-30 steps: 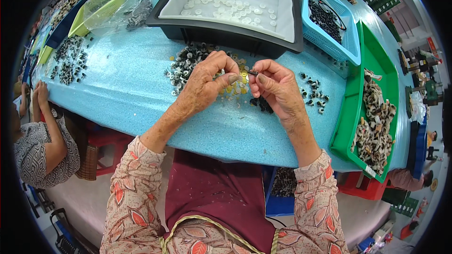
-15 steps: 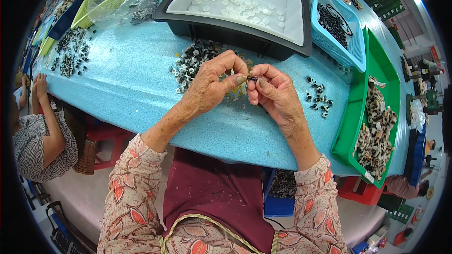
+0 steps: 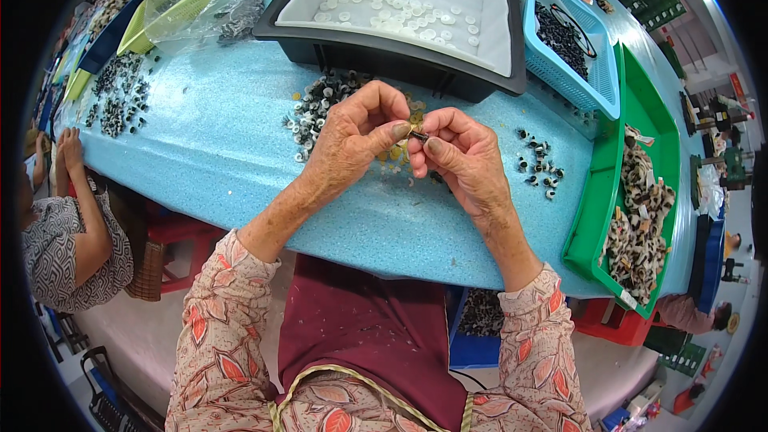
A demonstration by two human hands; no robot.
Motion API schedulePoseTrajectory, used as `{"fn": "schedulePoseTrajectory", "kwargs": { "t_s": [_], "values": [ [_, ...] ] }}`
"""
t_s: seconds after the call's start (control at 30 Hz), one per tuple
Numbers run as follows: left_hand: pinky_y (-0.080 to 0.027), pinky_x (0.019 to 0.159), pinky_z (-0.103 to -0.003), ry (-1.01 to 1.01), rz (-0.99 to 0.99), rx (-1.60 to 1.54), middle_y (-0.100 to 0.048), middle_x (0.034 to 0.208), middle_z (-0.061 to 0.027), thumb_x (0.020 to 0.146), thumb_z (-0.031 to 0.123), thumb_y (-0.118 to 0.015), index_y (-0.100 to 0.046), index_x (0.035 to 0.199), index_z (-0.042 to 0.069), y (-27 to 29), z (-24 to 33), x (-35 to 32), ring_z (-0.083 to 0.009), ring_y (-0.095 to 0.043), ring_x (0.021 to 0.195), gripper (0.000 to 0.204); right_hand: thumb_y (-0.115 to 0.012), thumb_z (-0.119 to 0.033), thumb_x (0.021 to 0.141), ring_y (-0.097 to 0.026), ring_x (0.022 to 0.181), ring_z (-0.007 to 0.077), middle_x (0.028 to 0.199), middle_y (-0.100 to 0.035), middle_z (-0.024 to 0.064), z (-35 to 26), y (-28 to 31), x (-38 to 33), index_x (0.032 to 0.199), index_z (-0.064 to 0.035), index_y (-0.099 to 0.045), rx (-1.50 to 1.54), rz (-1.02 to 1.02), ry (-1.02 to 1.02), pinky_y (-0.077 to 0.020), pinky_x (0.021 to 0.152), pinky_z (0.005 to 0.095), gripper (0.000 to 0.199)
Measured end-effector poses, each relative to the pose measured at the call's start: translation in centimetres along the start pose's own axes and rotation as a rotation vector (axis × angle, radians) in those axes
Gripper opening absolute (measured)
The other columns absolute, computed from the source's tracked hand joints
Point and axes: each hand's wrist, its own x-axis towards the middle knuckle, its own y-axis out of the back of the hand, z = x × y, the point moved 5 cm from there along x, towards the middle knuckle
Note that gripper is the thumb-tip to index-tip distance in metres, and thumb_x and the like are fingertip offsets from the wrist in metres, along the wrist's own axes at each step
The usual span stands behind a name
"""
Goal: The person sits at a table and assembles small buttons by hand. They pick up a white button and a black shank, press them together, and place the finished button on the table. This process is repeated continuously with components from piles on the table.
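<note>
Both my hands meet over the blue table, fingertips nearly touching. My left hand (image 3: 360, 132) is closed in a pinch at a small yellowish piece, mostly hidden by the fingertips. Between the thumb and fingers of my right hand (image 3: 466, 148) is a small black peg-like piece (image 3: 418, 137), its end against the yellowish piece. Behind my left hand lies a pile of small black-and-white parts (image 3: 308, 116). Small yellow discs (image 3: 392, 162) are scattered under my fingers. To the right of my right hand sits a loose group of small black parts (image 3: 541, 162).
A black tray (image 3: 384, 52) lined with white holds clear round discs (image 3: 404, 12). At the right stand a light blue basket (image 3: 578, 84) of black pieces and a green tray (image 3: 588, 244) of spotted plush pieces. More black parts (image 3: 120, 96) lie at left, near a seated person (image 3: 72, 248).
Both hands have shifted slightly left. My fingertips have parted a little, and more of the black piece and the yellowish piece shows between them.
</note>
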Motion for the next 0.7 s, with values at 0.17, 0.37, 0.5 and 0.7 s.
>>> {"fn": "schedulePoseTrajectory", "kwargs": {
  "t_s": [0.17, 0.37, 0.5, 0.7],
  "values": [
    [-0.045, 0.072, -0.022, -0.053, 0.011, 0.115, -0.059, 0.082, 0.001, 0.088, 0.012, -0.062, -0.06, 0.09, 0.001, 0.1, 0.1, -0.2, -0.0063, -0.054, 0.078, 0.011, -0.061, -0.003, 0.087, -0.064, 0.071, 0.0137, 0.085, -0.065, 0.011, 0.0, -0.1, 0.1, 0.099, 0.0022, -0.056, -0.035, 0.036, 0.055, -0.0553, 0.064, 0.0248, 0.014],
    [-0.044, 0.069, -0.022, -0.133, 0.027, 0.272, -0.062, 0.079, 0.0001, 0.088, 0.015, -0.062, -0.063, 0.09, 0.002, 0.2, 0.4, -0.3, -0.0065, -0.054, 0.076, 0.014, -0.064, -0.004, 0.085, -0.062, 0.07, 0.011, 0.083, -0.065, 0.0073, -0.2, 0.3, 0.1, 0.095, 0.0006, -0.061, -0.113, 0.045, 0.079, -0.0535, 0.063, 0.0231, 0.011],
    [-0.045, 0.068, -0.023, -0.104, 0.035, 0.297, -0.062, 0.079, -0.0004, 0.088, 0.015, -0.062, -0.064, 0.09, 0.001, 0.2, 0.6, -0.5, -0.0066, -0.055, 0.075, 0.014, -0.065, -0.002, 0.083, -0.06, 0.07, 0.0089, 0.081, -0.064, 0.0043, -0.5, 0.3, -0.1, 0.094, -0.0008, -0.063, -0.267, 0.077, 0.136, -0.0522, 0.062, 0.0219, 0.011],
    [-0.046, 0.067, -0.022, -0.02, -0.007, 0.152, -0.062, 0.078, 0.0, 0.087, 0.017, -0.064, -0.064, 0.09, 0.001, 0.3, -0.2, -0.5, -0.0066, -0.055, 0.074, 0.016, -0.065, 0.002, 0.081, -0.061, 0.073, 0.0088, 0.083, -0.064, 0.0019, -1.4, -0.7, -0.2, 0.094, -0.0023, -0.065, -0.488, 0.127, 0.254, -0.0525, 0.064, 0.0223, 0.014]
  ]
}}
